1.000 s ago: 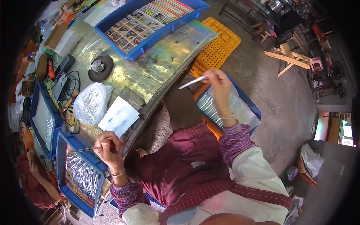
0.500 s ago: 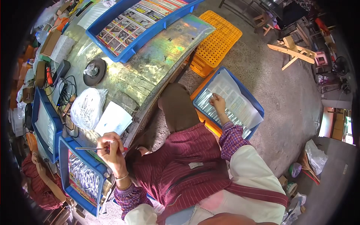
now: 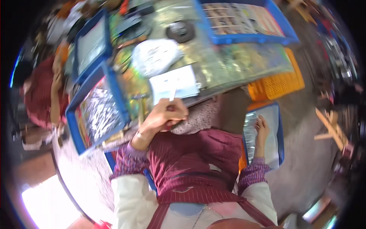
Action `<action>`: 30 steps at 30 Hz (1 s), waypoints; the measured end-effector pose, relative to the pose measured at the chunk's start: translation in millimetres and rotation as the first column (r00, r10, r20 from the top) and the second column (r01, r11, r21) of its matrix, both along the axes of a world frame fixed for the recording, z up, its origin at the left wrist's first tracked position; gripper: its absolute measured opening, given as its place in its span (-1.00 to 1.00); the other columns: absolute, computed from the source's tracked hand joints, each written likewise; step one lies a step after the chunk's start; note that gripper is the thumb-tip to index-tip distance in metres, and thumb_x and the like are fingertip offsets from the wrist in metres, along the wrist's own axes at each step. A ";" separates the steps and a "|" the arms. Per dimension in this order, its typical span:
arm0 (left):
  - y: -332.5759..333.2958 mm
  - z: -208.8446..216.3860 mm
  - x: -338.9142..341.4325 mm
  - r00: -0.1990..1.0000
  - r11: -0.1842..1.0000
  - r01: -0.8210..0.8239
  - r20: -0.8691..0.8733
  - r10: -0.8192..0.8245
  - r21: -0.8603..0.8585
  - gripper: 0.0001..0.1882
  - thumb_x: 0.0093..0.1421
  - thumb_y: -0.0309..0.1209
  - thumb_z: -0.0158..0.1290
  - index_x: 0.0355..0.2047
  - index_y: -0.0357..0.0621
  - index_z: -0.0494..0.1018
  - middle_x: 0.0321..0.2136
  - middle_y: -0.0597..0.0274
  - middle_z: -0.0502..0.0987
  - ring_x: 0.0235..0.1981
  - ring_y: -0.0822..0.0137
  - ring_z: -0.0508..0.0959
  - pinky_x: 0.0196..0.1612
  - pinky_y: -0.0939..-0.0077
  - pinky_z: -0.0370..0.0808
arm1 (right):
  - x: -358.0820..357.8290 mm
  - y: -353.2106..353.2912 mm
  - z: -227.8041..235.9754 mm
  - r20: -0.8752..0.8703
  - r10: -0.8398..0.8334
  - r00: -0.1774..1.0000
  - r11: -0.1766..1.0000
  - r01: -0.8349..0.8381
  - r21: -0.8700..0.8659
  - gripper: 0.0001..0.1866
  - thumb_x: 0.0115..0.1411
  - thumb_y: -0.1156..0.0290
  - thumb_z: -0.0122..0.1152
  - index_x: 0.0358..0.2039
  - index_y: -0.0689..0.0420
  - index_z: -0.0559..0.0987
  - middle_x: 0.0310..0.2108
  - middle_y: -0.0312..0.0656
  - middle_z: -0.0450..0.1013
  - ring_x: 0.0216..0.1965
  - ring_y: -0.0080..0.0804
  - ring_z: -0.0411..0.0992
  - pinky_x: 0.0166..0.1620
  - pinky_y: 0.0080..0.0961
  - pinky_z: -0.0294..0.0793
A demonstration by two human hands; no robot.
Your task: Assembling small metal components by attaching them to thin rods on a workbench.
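My left hand (image 3: 167, 114) is closed around a thin metal tool (image 3: 173, 92) whose pale end points at the white paper on the table edge. Motion blur hides the tool's exact kind. Off to the right, my right hand (image 3: 261, 128) is over a blue tray (image 3: 281, 141) that holds silvery strips (image 3: 250, 131) and a pale sheet. Its fingers are bent together, and what they pinch, if anything, is too blurred to make out. White paper (image 3: 177, 82) lies just beyond my left hand.
A blue tray (image 3: 124, 103) of silvery strips stands left, another blue tray (image 3: 108, 42) behind it. On the worktable (image 3: 225, 68) are a white plastic bag (image 3: 156, 55), a dark round disc (image 3: 187, 34) and a printed-lined blue tray (image 3: 251, 39). A yellow crate (image 3: 286, 82) stands right; a person (image 3: 40, 91) sits far left.
The view has swung to the left and blurred. My left hand with the tool has moved from beside the left tray to the paper's near edge. My right hand stays over the right tray.
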State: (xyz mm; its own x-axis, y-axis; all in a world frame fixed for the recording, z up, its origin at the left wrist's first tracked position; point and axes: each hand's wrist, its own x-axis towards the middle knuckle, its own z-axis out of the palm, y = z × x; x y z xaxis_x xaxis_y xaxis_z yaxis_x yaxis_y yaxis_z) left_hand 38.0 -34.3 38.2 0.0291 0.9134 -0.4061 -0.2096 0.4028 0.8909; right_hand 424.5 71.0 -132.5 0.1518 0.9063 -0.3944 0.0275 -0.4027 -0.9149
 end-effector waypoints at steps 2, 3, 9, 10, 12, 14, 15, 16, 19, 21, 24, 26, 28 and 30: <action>3.3 13.1 0.9 0.981 0.984 0.155 -0.102 -0.163 -0.086 -0.92 -0.07 -0.54 0.10 -0.51 -0.29 0.51 -0.71 0.33 0.42 -0.74 0.62 0.30 -0.72 0.73 0.17 | -12.6 0.7 36.8 0.001 0.059 0.998 0.998 -0.059 0.034 -0.78 0.12 0.48 0.07 -0.20 0.23 0.51 -0.42 -0.34 0.41 -0.44 -0.67 0.35 -0.35 -0.76 0.39; 3.0 10.5 -6.6 0.949 0.951 0.296 -0.086 -0.304 -0.094 -0.92 -0.03 -0.53 0.10 -0.48 -0.28 0.53 -0.64 0.27 0.50 -0.68 0.62 0.38 -0.67 0.75 0.26 | -24.0 -1.6 52.2 0.001 0.138 0.990 0.986 -0.138 0.089 -0.78 0.13 0.48 0.08 -0.21 0.24 0.51 -0.43 -0.34 0.40 -0.44 -0.68 0.34 -0.35 -0.76 0.36; -20.6 -2.0 -13.9 0.871 0.890 0.453 -0.188 -0.454 -0.048 -0.86 -0.02 -0.43 0.13 -0.48 -0.26 0.54 -0.65 0.28 0.53 -0.67 0.58 0.43 -0.62 0.73 0.32 | -121.2 -43.1 148.9 0.141 0.670 0.729 0.690 -0.682 0.242 -0.84 0.04 0.56 0.15 -0.31 0.24 0.55 -0.46 -0.33 0.44 -0.46 -0.67 0.36 -0.38 -0.76 0.33; -24.5 -3.0 -13.8 0.845 0.879 0.470 -0.249 -0.474 -0.078 -0.85 -0.03 -0.42 0.14 -0.48 -0.26 0.54 -0.66 0.28 0.53 -0.67 0.58 0.43 -0.62 0.72 0.33 | -136.8 -51.8 156.7 0.208 0.743 0.636 0.578 -0.767 0.279 -0.86 -0.01 0.59 0.20 -0.37 0.24 0.56 -0.49 -0.30 0.45 -0.50 -0.66 0.37 -0.43 -0.75 0.33; -25.1 -2.5 -10.5 0.860 0.893 0.444 -0.246 -0.446 -0.068 -0.84 -0.06 -0.39 0.16 -0.52 -0.26 0.54 -0.69 0.30 0.52 -0.69 0.59 0.42 -0.63 0.71 0.32 | -161.2 -71.9 169.0 0.261 0.782 0.566 0.469 -0.811 0.350 -0.86 -0.05 0.58 0.24 -0.40 0.25 0.57 -0.51 -0.24 0.47 -0.55 -0.63 0.39 -0.49 -0.72 0.34; -29.8 0.4 -11.6 0.856 0.903 0.428 -0.303 -0.419 -0.038 -0.83 -0.10 -0.37 0.15 -0.64 -0.25 0.52 -0.76 0.33 0.48 -0.76 0.60 0.38 -0.71 0.69 0.27 | -180.6 -86.5 171.2 0.274 0.805 0.526 0.426 -0.834 0.351 -0.86 -0.06 0.57 0.25 -0.41 0.25 0.56 -0.53 -0.23 0.47 -0.57 -0.61 0.40 -0.50 -0.71 0.34; -32.0 -1.2 -11.7 0.861 0.906 0.421 -0.300 -0.412 -0.034 -0.83 -0.10 -0.37 0.15 -0.64 -0.25 0.52 -0.76 0.33 0.48 -0.76 0.60 0.38 -0.71 0.69 0.27 | -186.3 -91.6 171.8 0.286 0.819 0.498 0.393 -0.849 0.352 -0.85 -0.07 0.57 0.26 -0.41 0.25 0.56 -0.54 -0.22 0.47 -0.58 -0.59 0.41 -0.51 -0.70 0.34; -34.5 -3.1 -12.1 0.867 0.911 0.412 -0.294 -0.402 -0.028 -0.82 -0.11 -0.37 0.16 -0.65 -0.25 0.52 -0.78 0.33 0.47 -0.77 0.59 0.37 -0.72 0.69 0.26 | -190.2 -96.1 170.5 0.289 0.823 0.490 0.386 -0.854 0.348 -0.85 -0.07 0.57 0.26 -0.41 0.25 0.56 -0.54 -0.22 0.47 -0.58 -0.59 0.41 -0.51 -0.70 0.34; -38.5 -3.1 -15.2 0.872 0.908 0.418 -0.265 -0.412 -0.036 -0.83 -0.10 -0.36 0.18 -0.63 -0.23 0.53 -0.78 0.34 0.47 -0.78 0.60 0.36 -0.73 0.69 0.24 | -196.2 -104.1 163.1 0.285 0.822 0.492 0.381 -0.848 0.368 -0.86 -0.07 0.56 0.27 -0.43 0.25 0.56 -0.56 -0.21 0.46 -0.60 -0.59 0.39 -0.52 -0.69 0.33; -39.5 -6.9 -17.4 0.869 0.899 0.436 -0.240 -0.434 -0.049 -0.84 -0.09 -0.37 0.19 -0.60 -0.22 0.54 -0.77 0.33 0.48 -0.78 0.60 0.36 -0.73 0.69 0.22 | -198.2 -105.5 160.6 0.291 0.819 0.495 0.380 -0.848 0.370 -0.87 -0.07 0.56 0.27 -0.44 0.26 0.56 -0.57 -0.21 0.45 -0.61 -0.59 0.38 -0.53 -0.69 0.33; -42.3 -8.2 -17.9 0.867 0.889 0.457 -0.214 -0.449 -0.015 -0.84 -0.09 -0.36 0.20 -0.60 -0.22 0.54 -0.78 0.33 0.47 -0.80 0.60 0.35 -0.74 0.70 0.21 | -199.6 -106.8 164.1 0.296 0.819 0.491 0.374 -0.849 0.373 -0.87 -0.07 0.56 0.27 -0.44 0.26 0.55 -0.58 -0.21 0.45 -0.62 -0.59 0.38 -0.53 -0.69 0.33; -41.3 -10.8 -18.2 0.863 0.882 0.471 -0.202 -0.463 -0.009 -0.84 -0.09 -0.36 0.20 -0.60 -0.21 0.54 -0.77 0.33 0.47 -0.80 0.59 0.36 -0.74 0.70 0.22 | -200.8 -106.0 163.0 0.295 0.821 0.488 0.376 -0.852 0.363 -0.87 -0.07 0.57 0.27 -0.45 0.26 0.55 -0.59 -0.21 0.44 -0.62 -0.60 0.38 -0.53 -0.70 0.32; -41.7 -11.0 -19.7 0.858 0.879 0.477 -0.211 -0.469 -0.012 -0.85 -0.10 -0.36 0.19 -0.60 -0.21 0.54 -0.77 0.33 0.47 -0.79 0.59 0.36 -0.74 0.69 0.23 | -202.9 -105.8 162.6 0.292 0.825 0.484 0.374 -0.854 0.361 -0.88 -0.07 0.57 0.27 -0.45 0.26 0.55 -0.59 -0.22 0.44 -0.62 -0.60 0.38 -0.53 -0.70 0.32; -42.2 -11.3 -20.1 0.853 0.878 0.479 -0.228 -0.470 -0.018 -0.85 -0.10 -0.37 0.19 -0.60 -0.20 0.54 -0.77 0.33 0.48 -0.79 0.59 0.36 -0.73 0.69 0.24 | -203.9 -107.1 163.5 0.300 0.829 0.472 0.364 -0.862 0.353 -0.88 -0.07 0.58 0.26 -0.45 0.26 0.55 -0.59 -0.22 0.44 -0.61 -0.62 0.37 -0.53 -0.72 0.32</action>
State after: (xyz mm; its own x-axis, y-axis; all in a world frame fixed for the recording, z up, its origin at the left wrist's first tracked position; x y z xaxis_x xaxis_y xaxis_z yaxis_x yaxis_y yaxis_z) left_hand 17.8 -76.5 26.9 0.3777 0.8261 -0.4182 0.2003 0.3681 0.9080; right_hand 220.6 -36.1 31.0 -0.7821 0.6230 0.0157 0.1924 0.2653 -0.9448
